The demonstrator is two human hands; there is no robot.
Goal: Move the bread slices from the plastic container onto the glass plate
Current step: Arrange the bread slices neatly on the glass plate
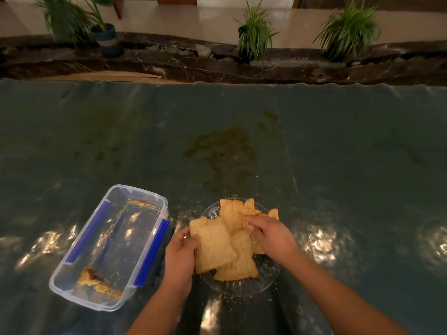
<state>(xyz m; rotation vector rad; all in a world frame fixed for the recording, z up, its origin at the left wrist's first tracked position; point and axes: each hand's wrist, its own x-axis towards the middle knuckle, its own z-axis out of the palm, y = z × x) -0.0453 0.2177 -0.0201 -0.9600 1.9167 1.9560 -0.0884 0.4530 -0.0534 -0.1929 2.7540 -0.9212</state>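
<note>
1. Nearest us, two bare forearms reach in from the bottom edge toward the glass plate (pixel 242 287).
2. Left hand (pixel 180 256): fingers curled around the left edge of the biggest bread slice (pixel 211 245), thumb on top. It grips that slice at the plate's left rim.
3. Right hand (pixel 271 234): palm down over the right side of the pile, fingertips pressed onto the bread. We cannot tell whether it pinches a slice or only rests on it.
4. The glass plate is clear and ribbed, and sits on the dark green table cover (pixel 338 153). It holds the bread slices (pixel 238 259): several pale brown pieces overlapping in a loose heap, some tilted up at the far rim, one lying flat at the near side. Crumbs lie scattered around the plate.
5. Just left of the plate, near but apart from it, we note the plastic container (pixel 60 284): clear, rectangular, lid off, with blue clip flaps (pixel 152 252) on both long sides. No whole slice inside; only crumbs along the walls and broken bits (pixel 88 278) in the near corner.
6. Beyond the plate, a brownish stain (pixel 222 146) marks the cover.
7. Farthest out, a dark stone ledge (pixel 217 66) runs across, with three potted plants (pixel 254 35) behind it.
</note>
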